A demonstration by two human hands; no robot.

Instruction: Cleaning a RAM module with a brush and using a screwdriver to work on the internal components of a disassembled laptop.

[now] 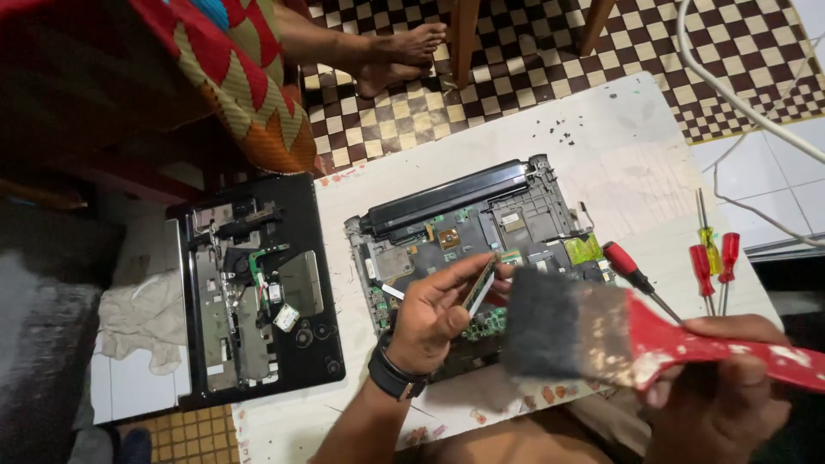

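My left hand [434,314], with a black wristband, pinches a small green memory module [479,285] and holds it upright above the opened laptop base [464,236]. My right hand [730,378] grips the red handle of a wide paintbrush [601,331]. The brush's dark bristles sit right beside the module, touching or nearly touching it. The laptop base lies on a white sheet [601,146] with its green circuit board exposed.
A removed black laptop cover [258,288] lies left of the base, partly over a white cloth [142,318]. Several red and yellow screwdrivers [709,258] lie at the right. Small screws [559,133] dot the sheet. Another person's bare foot [400,51] rests on checkered floor. White cables [739,94] run at top right.
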